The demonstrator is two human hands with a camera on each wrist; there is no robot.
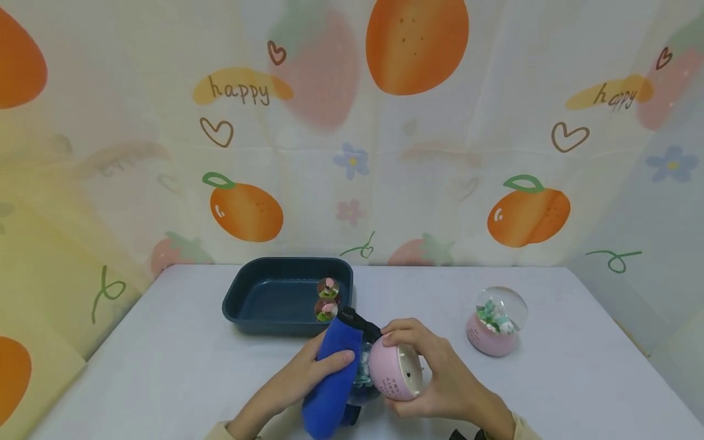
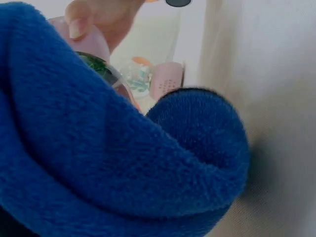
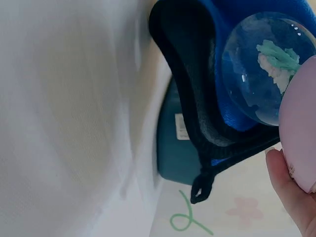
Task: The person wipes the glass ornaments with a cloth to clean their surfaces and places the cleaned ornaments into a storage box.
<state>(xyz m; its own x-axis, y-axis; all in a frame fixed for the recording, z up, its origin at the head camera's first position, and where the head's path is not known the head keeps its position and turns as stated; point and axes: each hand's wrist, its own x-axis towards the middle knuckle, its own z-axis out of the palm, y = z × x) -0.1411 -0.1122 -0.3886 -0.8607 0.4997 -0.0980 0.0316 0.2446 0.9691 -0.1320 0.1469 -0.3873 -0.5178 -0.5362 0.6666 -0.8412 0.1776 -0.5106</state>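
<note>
My left hand point(image 1: 297, 376) grips a fuzzy blue cloth point(image 1: 332, 379) with a black edge and a small hanging loop point(image 3: 201, 187), its thumb lying over the cloth. My right hand point(image 1: 448, 373) holds the pink base of a snow globe point(image 1: 390, 370), which is tipped on its side with the underside facing right. The clear ball point(image 3: 247, 69) of that globe, with a green and white figure inside, lies against the cloth. Most of the left hand's fingers are hidden behind the cloth. In the left wrist view the cloth point(image 2: 103, 143) covers much of the globe.
A second pink-based snow globe point(image 1: 492, 333) stands on the white table point(image 1: 165, 366) to the right. Behind the hands is a dark teal tray point(image 1: 264, 327), with two small glass balls point(image 1: 328, 287) at its right end. A fruit-patterned curtain point(image 1: 308, 201) hangs behind the table.
</note>
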